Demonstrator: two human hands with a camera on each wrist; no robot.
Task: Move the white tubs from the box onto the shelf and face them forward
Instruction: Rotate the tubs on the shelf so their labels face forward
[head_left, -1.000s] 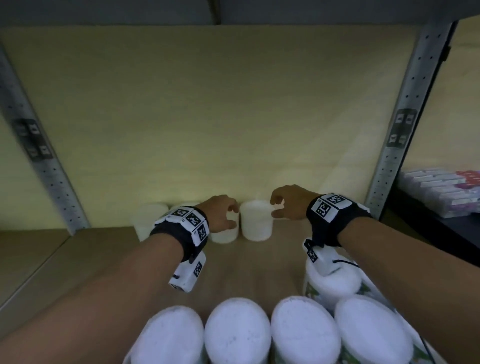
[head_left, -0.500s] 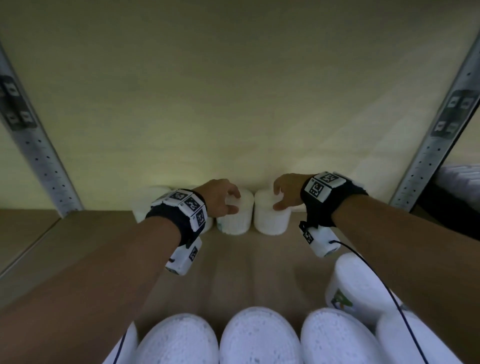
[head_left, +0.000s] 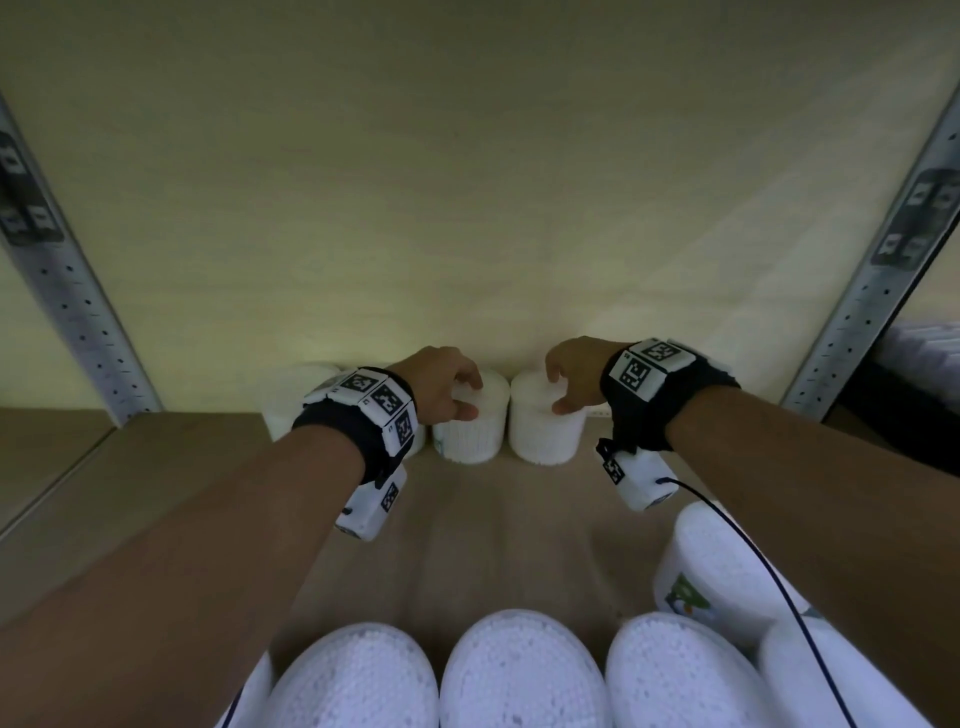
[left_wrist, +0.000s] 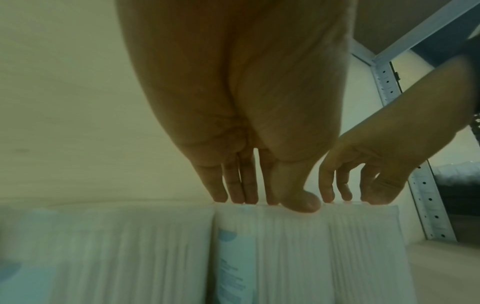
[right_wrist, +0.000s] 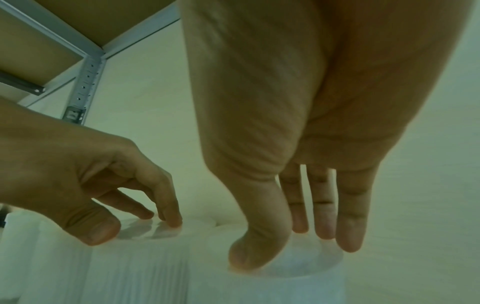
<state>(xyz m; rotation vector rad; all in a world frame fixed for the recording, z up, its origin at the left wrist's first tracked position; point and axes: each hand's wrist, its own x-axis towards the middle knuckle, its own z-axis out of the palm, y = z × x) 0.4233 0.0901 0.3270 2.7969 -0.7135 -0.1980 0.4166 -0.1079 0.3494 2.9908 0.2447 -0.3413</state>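
At the back of the wooden shelf (head_left: 156, 467), against the pale rear wall (head_left: 467, 182), 2 white tubs stand upright side by side, touching. Nearer the camera, a row of further tubs (head_left: 519, 670) shows white tops. Left hand (head_left: 441, 382) grips the left tub (head_left: 470, 431) from above, fingertips and thumb curled over its top rim. Right hand (head_left: 574, 371) grips the right tub (head_left: 543, 434) likewise. More tubs (head_left: 291, 395) sit left of the pair, partly hidden by the left wrist.
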